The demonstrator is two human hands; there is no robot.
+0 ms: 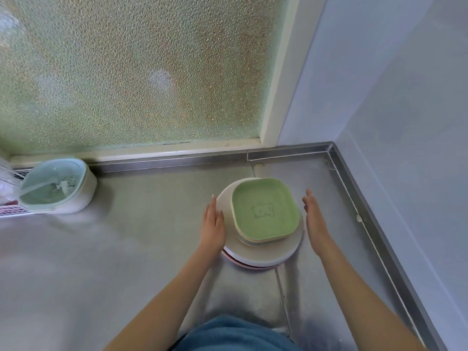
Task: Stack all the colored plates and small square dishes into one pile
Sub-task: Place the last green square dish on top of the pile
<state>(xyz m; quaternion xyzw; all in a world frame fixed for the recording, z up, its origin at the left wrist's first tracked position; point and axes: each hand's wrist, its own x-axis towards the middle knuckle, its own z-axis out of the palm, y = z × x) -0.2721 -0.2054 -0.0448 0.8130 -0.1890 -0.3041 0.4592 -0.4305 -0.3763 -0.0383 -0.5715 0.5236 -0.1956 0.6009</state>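
Observation:
One pile stands on the steel counter near the back right corner. A green square dish (264, 210) with a small animal drawing lies on top, over other small square dishes whose pastel edges (249, 242) peek out below. They rest on a white round plate (273, 255), with a pink plate rim (249, 266) under it. My left hand (212, 226) is flat and open just left of the pile, at the white plate's rim. My right hand (314, 219) is open just right of the pile, holding nothing.
A pale green and white lidded container (57, 186) sits at the back left by a rack (14, 210). A frosted window (131, 72) runs behind the counter. The raised steel counter rim (359, 198) and wall close off the right side.

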